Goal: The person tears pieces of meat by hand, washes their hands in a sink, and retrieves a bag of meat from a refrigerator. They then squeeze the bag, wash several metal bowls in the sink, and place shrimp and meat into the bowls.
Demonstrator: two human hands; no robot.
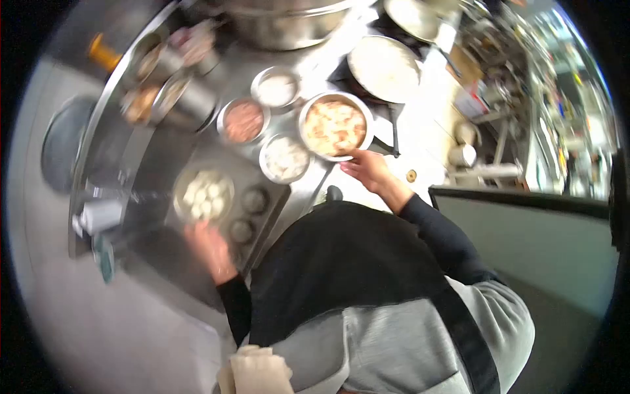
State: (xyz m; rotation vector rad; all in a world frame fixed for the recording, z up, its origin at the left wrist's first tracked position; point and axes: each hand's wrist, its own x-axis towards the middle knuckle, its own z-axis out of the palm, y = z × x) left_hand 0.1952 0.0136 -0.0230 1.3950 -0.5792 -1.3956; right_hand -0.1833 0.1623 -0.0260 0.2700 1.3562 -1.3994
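My right hand (369,171) grips the near rim of a metal bowl (368,136), thumb and fingers at its edge. Pale orange-brown chunks (333,128) fill that bowl. Over the sink (157,220), my left hand (211,248) is smeared by motion, its fingertips right at the near rim of a bowl of white rounded pieces (205,195). Beside the right-hand bowl stand smaller metal bowls: one with white chunks (285,158), one with pinkish-red minced food (243,121), and one with whitish contents (276,88).
A large metal pot (289,29) stands at the back. To the right is a wide pan (384,69) with pale contents and a dark handle. Metal containers (187,102) line the left back. Two dark round shapes (254,200) lie by the sink bowl. Shelves (558,118) fill the far right.
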